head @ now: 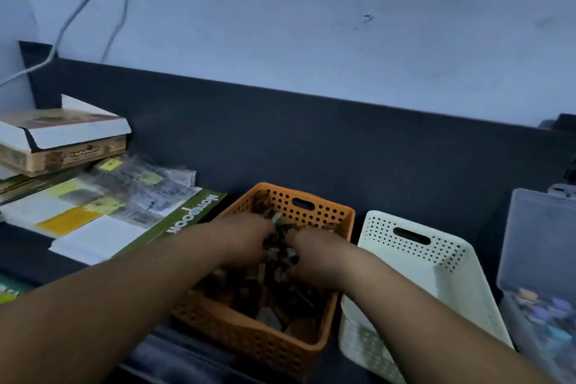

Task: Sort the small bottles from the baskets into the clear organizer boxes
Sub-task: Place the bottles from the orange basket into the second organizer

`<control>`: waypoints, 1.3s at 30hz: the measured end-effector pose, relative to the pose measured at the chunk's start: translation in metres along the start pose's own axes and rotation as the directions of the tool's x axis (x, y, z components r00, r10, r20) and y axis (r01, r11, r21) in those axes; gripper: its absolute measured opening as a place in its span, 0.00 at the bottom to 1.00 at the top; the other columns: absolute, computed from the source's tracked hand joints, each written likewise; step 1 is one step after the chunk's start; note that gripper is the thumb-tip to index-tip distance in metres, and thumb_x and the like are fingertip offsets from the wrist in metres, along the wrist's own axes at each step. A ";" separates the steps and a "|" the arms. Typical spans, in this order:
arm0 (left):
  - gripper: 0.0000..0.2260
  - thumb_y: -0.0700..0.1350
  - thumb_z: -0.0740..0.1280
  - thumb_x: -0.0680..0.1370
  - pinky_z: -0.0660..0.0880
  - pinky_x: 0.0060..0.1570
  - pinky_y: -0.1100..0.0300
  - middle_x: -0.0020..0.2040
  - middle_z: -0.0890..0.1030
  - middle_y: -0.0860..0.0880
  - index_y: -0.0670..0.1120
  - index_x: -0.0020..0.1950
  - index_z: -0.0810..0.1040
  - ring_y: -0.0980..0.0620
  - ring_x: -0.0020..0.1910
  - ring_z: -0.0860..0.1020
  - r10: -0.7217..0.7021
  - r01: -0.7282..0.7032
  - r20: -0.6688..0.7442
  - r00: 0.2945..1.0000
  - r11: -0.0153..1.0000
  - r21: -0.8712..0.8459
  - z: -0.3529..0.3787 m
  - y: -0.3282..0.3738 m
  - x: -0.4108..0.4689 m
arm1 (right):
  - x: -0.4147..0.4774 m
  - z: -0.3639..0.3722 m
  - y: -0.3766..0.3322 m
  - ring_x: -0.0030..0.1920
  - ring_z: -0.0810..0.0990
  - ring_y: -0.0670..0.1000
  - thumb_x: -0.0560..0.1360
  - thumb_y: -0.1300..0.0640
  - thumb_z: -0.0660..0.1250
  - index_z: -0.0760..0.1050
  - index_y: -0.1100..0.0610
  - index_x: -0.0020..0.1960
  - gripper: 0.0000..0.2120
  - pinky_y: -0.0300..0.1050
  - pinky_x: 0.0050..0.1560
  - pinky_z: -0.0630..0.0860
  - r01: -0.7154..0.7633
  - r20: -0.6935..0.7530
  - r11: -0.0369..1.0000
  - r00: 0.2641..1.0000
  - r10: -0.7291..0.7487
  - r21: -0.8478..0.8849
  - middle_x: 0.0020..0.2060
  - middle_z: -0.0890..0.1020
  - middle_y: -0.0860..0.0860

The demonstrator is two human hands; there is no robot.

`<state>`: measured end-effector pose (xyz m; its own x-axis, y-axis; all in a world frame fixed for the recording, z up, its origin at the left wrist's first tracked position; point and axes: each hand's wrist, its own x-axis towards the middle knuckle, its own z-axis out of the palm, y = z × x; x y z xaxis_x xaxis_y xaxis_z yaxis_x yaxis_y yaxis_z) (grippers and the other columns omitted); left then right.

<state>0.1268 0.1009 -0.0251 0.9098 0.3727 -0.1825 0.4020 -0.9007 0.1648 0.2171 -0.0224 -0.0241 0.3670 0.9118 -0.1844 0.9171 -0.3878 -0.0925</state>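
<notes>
Though blurred, the small bottles (280, 251) look dark brown w/ pale caps, heaped in an orange perforated basket (311, 212) mid-desk, just left of a white basket (436, 262). Left hand (246, 240) & right hand (314, 256) both reach in, knuckles up, fingers dug into the pile. Fingertips hidden among bottles, so can't tell if either grips any. Clear organizer box (539, 234) cut off at right edge, contents indistinct.
</notes>
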 end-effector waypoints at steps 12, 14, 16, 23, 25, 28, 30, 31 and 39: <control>0.11 0.46 0.65 0.77 0.74 0.51 0.57 0.55 0.77 0.49 0.50 0.58 0.76 0.49 0.53 0.76 0.115 -0.118 0.124 0.986 0.993 0.011 0.007 -0.020 0.028 | 0.022 0.018 -0.023 0.67 0.66 0.58 0.74 0.47 0.68 0.67 0.51 0.69 0.26 0.58 0.69 0.60 -0.300 0.148 0.951 0.940 0.309 -0.080 0.62 0.74 0.54; 0.09 0.46 0.68 0.75 0.76 0.48 0.58 0.52 0.78 0.49 0.51 0.55 0.77 0.51 0.50 0.77 0.103 -0.097 0.106 0.989 0.993 -0.066 0.003 -0.022 0.023 | 0.020 0.020 -0.025 0.67 0.66 0.58 0.72 0.46 0.68 0.64 0.50 0.69 0.28 0.58 0.70 0.59 -0.319 0.108 0.947 0.941 0.321 -0.033 0.61 0.75 0.54; 0.08 0.44 0.69 0.74 0.75 0.41 0.59 0.49 0.78 0.50 0.50 0.53 0.78 0.53 0.44 0.76 0.109 -0.096 0.057 0.992 0.976 -0.193 -0.002 -0.025 0.017 | 0.015 0.017 -0.028 0.65 0.69 0.57 0.70 0.46 0.69 0.64 0.50 0.69 0.30 0.58 0.70 0.61 -0.318 0.028 0.948 0.948 0.317 0.028 0.60 0.75 0.52; 0.06 0.42 0.68 0.74 0.79 0.42 0.54 0.45 0.79 0.48 0.49 0.50 0.77 0.50 0.42 0.80 0.133 -0.199 -0.163 0.978 0.837 -0.510 -0.038 -0.013 -0.008 | -0.038 -0.010 -0.017 0.56 0.74 0.51 0.68 0.54 0.72 0.65 0.48 0.66 0.29 0.44 0.55 0.74 -0.168 -0.375 0.879 0.857 0.354 0.447 0.56 0.69 0.47; 0.05 0.42 0.65 0.77 0.79 0.41 0.56 0.44 0.77 0.49 0.49 0.52 0.76 0.52 0.42 0.79 0.141 -0.211 -0.160 0.977 0.752 -0.625 -0.042 0.009 -0.019 | -0.067 -0.011 -0.009 0.53 0.75 0.49 0.68 0.55 0.71 0.67 0.46 0.64 0.27 0.43 0.54 0.75 -0.115 -0.410 0.823 0.824 0.392 0.556 0.56 0.69 0.48; 0.05 0.44 0.63 0.77 0.77 0.39 0.58 0.45 0.79 0.49 0.51 0.51 0.78 0.52 0.42 0.79 0.190 -0.276 -0.199 0.961 0.662 -0.697 -0.039 0.055 -0.035 | -0.121 -0.007 0.007 0.46 0.77 0.46 0.67 0.58 0.71 0.68 0.45 0.58 0.23 0.38 0.41 0.74 -0.064 -0.416 0.735 0.789 0.451 0.675 0.53 0.70 0.47; 0.07 0.43 0.62 0.78 0.72 0.33 0.60 0.41 0.79 0.49 0.49 0.50 0.79 0.53 0.36 0.76 0.216 -0.318 -0.234 0.948 0.595 -0.738 -0.033 0.097 -0.050 | -0.163 -0.001 0.023 0.40 0.76 0.45 0.67 0.59 0.71 0.68 0.47 0.57 0.22 0.35 0.35 0.72 -0.053 -0.413 0.682 0.761 0.501 0.730 0.50 0.74 0.47; 0.07 0.42 0.62 0.78 0.68 0.30 0.61 0.40 0.79 0.49 0.48 0.50 0.79 0.53 0.34 0.74 0.221 -0.321 -0.236 0.946 0.555 -0.768 -0.029 0.119 -0.057 | -0.186 0.002 0.031 0.38 0.76 0.45 0.67 0.60 0.72 0.68 0.48 0.56 0.22 0.34 0.32 0.72 -0.052 -0.411 0.659 0.744 0.526 0.750 0.47 0.77 0.47; 0.07 0.45 0.58 0.82 0.73 0.27 0.64 0.42 0.79 0.45 0.48 0.54 0.75 0.52 0.29 0.76 0.456 -0.225 -0.075 0.887 0.285 -0.932 0.031 0.305 -0.127 | -0.382 0.052 0.085 0.34 0.73 0.47 0.62 0.53 0.74 0.67 0.46 0.53 0.23 0.45 0.37 0.70 -0.001 -0.375 0.465 0.590 0.715 0.885 0.42 0.77 0.50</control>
<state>0.1310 -0.2279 0.0182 0.9979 -0.0632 -0.0143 0.0058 -0.1328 0.9911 0.1466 -0.4110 -0.0119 0.9308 0.3109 0.1922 0.2881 -0.3006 -0.9092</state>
